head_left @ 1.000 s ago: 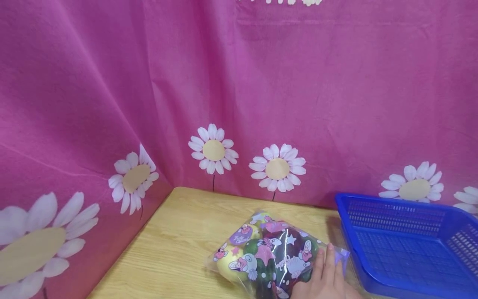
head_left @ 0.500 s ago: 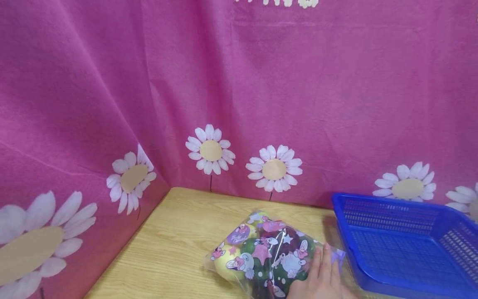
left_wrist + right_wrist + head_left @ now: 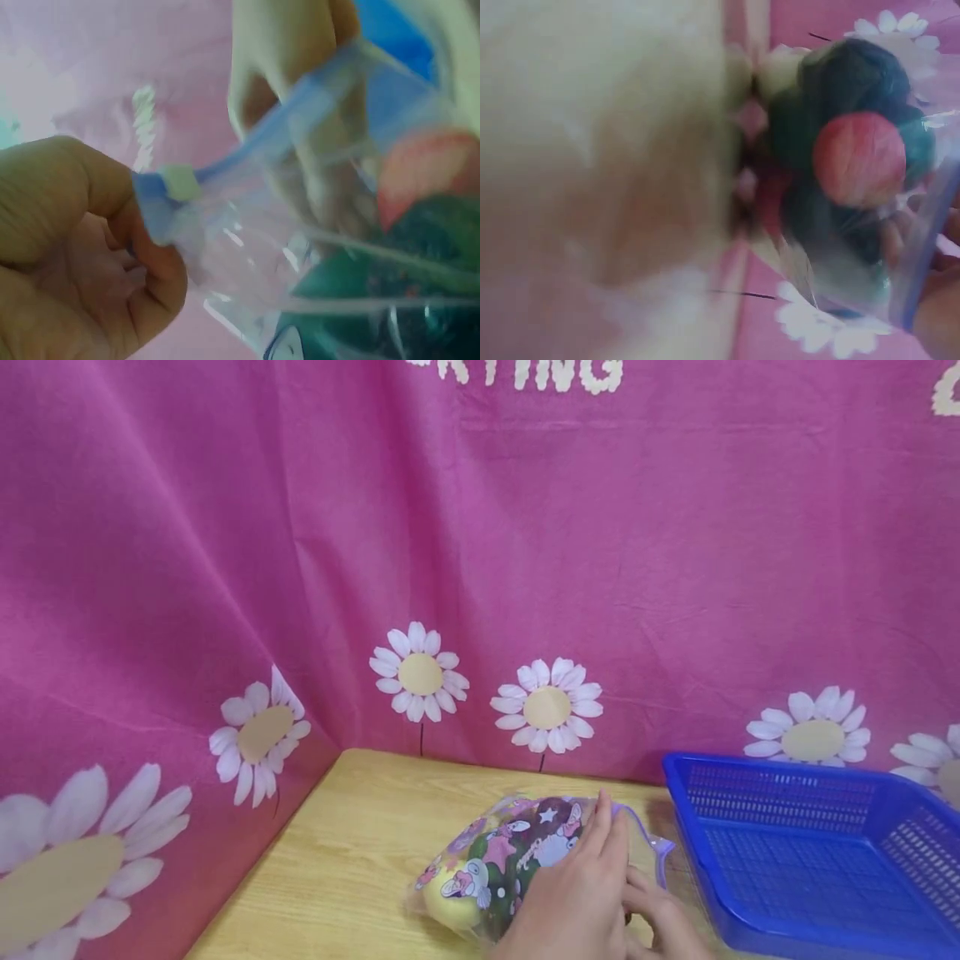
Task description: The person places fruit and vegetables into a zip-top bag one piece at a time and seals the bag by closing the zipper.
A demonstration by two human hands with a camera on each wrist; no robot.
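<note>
A clear zip bag (image 3: 498, 860) printed with cartoon figures lies on the table. It bulges with round dark green, red and pale yellow pieces, perhaps fruit or vegetables. With thumb and curled fingers my left hand (image 3: 75, 247) pinches the corner of the bag's mouth, beside a pale slider (image 3: 180, 182). My right hand (image 3: 663, 914) is at the open mouth. Through the plastic its fingers show stretched inside the bag, near a red round piece (image 3: 860, 159). I see no piece held in them. In the head view my left hand covers part of the bag.
A blue plastic basket (image 3: 810, 868) stands right of the bag, its near side cut off by the frame. Pink cloth (image 3: 675, 568) with daisies hangs behind and left of the wooden table (image 3: 352, 843). A large blurred shape fills the right wrist view's left half.
Earlier, straight fingers of one hand lay over the bag's right edge. Now both hands show there, the purple-edged mouth stands apart, and the bag's right side is lifted. The head view tilts up slightly.
</note>
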